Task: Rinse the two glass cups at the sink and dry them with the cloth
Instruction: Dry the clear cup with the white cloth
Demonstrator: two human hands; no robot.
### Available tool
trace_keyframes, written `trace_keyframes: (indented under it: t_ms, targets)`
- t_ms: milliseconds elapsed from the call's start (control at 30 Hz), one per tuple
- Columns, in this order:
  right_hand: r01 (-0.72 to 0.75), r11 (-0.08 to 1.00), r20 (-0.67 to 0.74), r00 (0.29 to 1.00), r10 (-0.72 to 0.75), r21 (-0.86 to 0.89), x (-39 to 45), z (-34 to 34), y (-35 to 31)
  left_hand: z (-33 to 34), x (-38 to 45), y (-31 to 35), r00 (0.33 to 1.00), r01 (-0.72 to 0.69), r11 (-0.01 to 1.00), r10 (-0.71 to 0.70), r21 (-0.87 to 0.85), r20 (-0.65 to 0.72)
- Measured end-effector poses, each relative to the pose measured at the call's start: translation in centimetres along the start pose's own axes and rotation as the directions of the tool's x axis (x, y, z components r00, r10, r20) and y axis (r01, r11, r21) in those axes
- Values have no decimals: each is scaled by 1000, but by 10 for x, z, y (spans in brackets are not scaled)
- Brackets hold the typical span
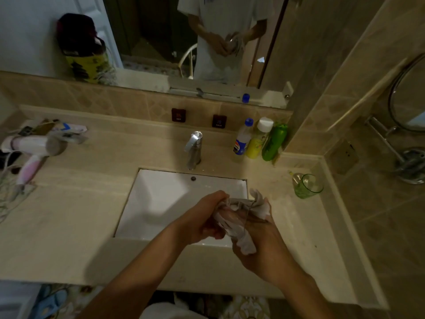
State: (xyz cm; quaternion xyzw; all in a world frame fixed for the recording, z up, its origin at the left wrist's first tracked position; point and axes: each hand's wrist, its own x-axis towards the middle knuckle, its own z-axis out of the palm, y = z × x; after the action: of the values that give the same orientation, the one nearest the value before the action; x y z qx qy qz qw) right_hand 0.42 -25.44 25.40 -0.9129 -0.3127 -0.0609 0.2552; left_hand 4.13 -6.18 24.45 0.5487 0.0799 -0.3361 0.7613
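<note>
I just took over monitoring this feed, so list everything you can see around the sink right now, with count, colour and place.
clear glass cup: 1, clear, held over the sink's front right, wrapped in the cloth
cloth: 1, whitish, bunched around that cup
green glass cup: 1, green, counter right of the sink
sink: 1, white, centre of the counter
faucet: 1, chrome, behind the sink
bottles: 3, blue-capped clear, white-capped yellow, green, right of the faucet
hair dryer: 1, white and pink, left counter
mirror: 1, wall above the counter
left hand: gripping the cup and cloth
right hand: gripping the cloth and cup
</note>
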Motion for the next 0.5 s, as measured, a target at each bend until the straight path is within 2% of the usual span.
trace_keyframes:
  t_ms: [67, 133, 200, 233, 267, 300, 367, 433, 467, 500]
  targets:
    - [-9, 999, 9, 1000, 8, 33, 4, 2, 0, 1, -1, -3, 998, -50, 997, 52, 51, -40]
    - [-151, 969, 43, 988, 146, 196, 5, 0, -2, 5, -1, -5, 990, -73, 989, 88, 128, -113]
    - [-357, 875, 183, 932, 312, 327, 5, -4, -3, 11, 0, -7, 968, -72, 975, 119, 211, -220]
    - [-484, 772, 310, 871, 381, 412, 4, -5, -1, 14, 1, -9, 950, -82, 960, 156, 269, -270]
    - [-600, 619, 434, 798, 419, 507, 5, -7, 0, 16, 1, -11, 929, -112, 937, 217, 330, -300]
    - [-657, 446, 514, 753, 410, 608, 3, -6, 2, 18, 1, -12, 904, -170, 908, 298, 383, -306]
    - [-662, 117, 569, 709, 415, 740, 1, -2, 1, 22, -1, -16, 827, -327, 803, 498, 498, -260]
    - [-570, -153, 570, 688, 449, 808, -2, 4, -4, 23, -3, -19, 768, -406, 706, 607, 580, -201]
    - [-541, -178, 554, 687, 471, 822, -4, 6, -6, 22, -3, -18, 775, -406, 710, 601, 576, -195]
    - [-534, -144, 530, 695, 486, 833, -3, 8, -9, 21, -3, -17, 806, -385, 745, 559, 544, -195]
